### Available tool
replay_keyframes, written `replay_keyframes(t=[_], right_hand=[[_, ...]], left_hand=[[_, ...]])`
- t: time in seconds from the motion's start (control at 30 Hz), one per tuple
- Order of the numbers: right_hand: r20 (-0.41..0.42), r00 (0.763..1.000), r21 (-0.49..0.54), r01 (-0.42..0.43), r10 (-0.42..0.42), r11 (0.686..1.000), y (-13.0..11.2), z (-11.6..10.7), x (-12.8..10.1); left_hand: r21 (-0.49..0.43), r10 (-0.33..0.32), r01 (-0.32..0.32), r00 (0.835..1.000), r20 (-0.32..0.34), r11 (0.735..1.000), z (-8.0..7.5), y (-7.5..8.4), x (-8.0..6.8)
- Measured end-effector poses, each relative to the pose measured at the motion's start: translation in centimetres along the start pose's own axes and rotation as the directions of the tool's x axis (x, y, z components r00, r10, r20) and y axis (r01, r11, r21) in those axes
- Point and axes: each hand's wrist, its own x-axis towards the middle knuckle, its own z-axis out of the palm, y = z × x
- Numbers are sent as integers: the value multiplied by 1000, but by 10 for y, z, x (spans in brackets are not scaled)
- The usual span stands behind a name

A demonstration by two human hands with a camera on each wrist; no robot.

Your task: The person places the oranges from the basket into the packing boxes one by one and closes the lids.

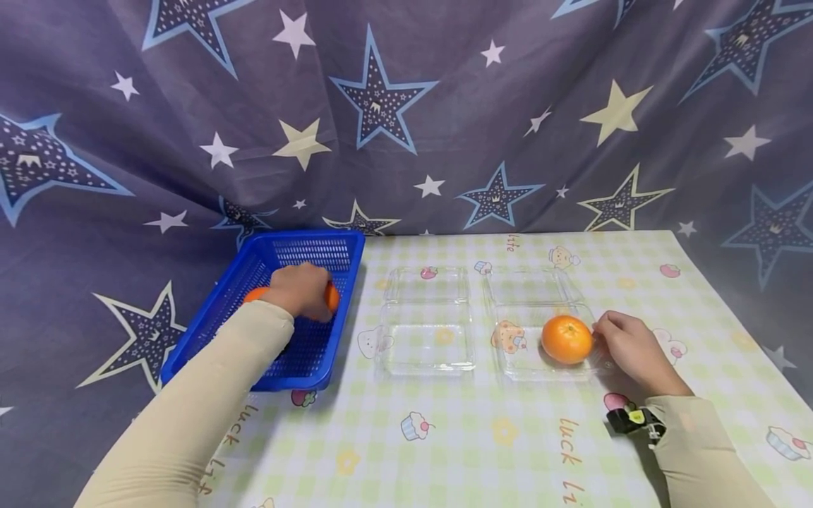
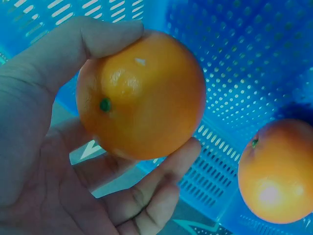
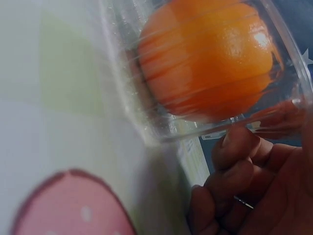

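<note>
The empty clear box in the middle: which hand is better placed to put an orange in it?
Probably the left hand. It already grips an orange over the blue basket, right beside the empty box. The right hand holds no fruit; it touches the other box's rim.

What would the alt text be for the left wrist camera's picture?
A left hand grips an orange between thumb and fingers, above a blue slotted basket. A second orange lies in the basket at lower right.

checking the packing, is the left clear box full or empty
Empty. The left clear box lies open with only the tablecloth pattern showing through it, while the right clear box holds an orange.
</note>
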Motion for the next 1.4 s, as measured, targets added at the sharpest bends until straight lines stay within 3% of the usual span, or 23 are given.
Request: replay_keyframes(t=[0.5, 0.8, 1.1, 1.4], right_hand=[[-10, 1000, -4, 13, -13, 1000, 2, 1, 1], [-12, 1000, 1, 15, -15, 1000, 1, -1, 0], [-11, 1000, -2, 8, -8, 1000, 1, 0, 1], [-12, 1000, 11, 6, -5, 1000, 1, 1, 0]], left_hand=[[-28, -61, 58, 994, -95, 998, -16, -9, -7], [6, -44, 46, 985, -169, 999, -27, -9, -14], [-151, -49, 19, 978, -200, 988, -46, -3, -28], [-180, -32, -25, 952, -304, 983, -53, 1, -40]])
